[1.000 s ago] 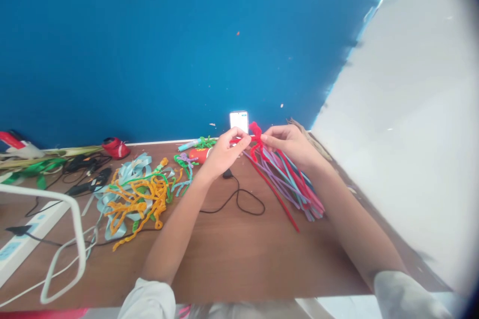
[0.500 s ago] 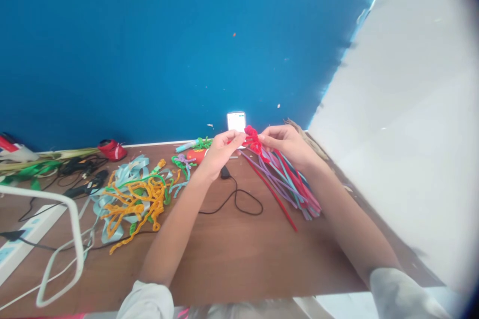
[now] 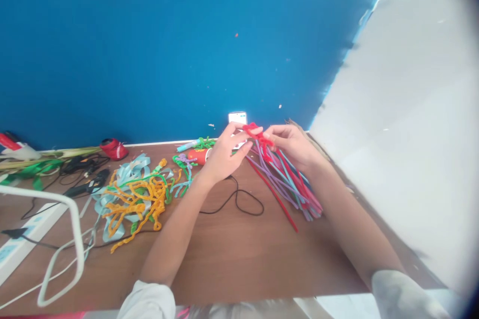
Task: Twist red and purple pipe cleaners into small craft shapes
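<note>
A bent and twisted red pipe cleaner (image 3: 265, 145) is held up between my two hands, above the far part of the table. My left hand (image 3: 227, 152) has its fingers about the upper left end of it, with the thumb held apart below. At its lower right, my right hand (image 3: 290, 143) pinches the piece between thumb and fingertips. Just below lies a bundle of purple, blue and red pipe cleaners (image 3: 295, 184), with a single red stem (image 3: 279, 200) along its left side. A lit phone (image 3: 237, 118) leans on the wall, partly hidden behind my left hand.
On the brown table (image 3: 239, 259), yellow pipe cleaner branches (image 3: 144, 199) lie over light blue ribbon (image 3: 129, 172). A red cup (image 3: 198, 155), a black cable (image 3: 239, 199), a power strip (image 3: 32, 234) and a white curved frame (image 3: 77, 239) are around. A blue wall (image 3: 168, 60) stands behind.
My left thumb has come off the red pipe cleaner and dropped below it, while the fingers reach further right over the piece. The right hand has shifted slightly right and keeps its pinch.
</note>
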Demonstrator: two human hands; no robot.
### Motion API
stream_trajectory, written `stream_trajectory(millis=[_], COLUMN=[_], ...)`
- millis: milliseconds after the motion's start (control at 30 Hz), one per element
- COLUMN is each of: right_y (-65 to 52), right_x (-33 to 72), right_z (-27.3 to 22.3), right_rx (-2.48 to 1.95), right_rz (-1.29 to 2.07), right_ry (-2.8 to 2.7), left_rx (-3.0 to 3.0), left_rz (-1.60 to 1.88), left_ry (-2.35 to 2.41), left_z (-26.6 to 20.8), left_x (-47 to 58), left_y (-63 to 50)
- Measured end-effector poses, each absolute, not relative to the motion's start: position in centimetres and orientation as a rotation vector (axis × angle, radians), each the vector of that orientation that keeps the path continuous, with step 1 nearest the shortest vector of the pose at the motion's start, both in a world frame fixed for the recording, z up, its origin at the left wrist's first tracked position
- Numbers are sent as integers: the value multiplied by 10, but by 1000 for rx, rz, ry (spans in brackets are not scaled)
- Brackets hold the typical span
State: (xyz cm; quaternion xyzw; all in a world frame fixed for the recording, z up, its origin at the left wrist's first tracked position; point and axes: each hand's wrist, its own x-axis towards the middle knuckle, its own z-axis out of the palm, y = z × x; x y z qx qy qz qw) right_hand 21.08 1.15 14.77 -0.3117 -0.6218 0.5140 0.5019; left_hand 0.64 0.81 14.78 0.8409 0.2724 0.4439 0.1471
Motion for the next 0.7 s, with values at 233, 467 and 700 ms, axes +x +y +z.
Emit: stream_trajectory(millis=[233, 467, 700], right_y=[6, -1, 2], right_x=[205, 198, 199], right_z=[149, 153, 150], right_rx=[-830, -879, -881], right_rz=[898, 582, 613], right_ry=[-1584, -1717, -1744], left_rx=[2973, 2901, 2588], left_rz=[1474, 1598, 1536], left_ry=[1269, 1153, 1054], left_z=[135, 131, 132], left_x=[12, 11, 15], left_y=[10, 15, 15])
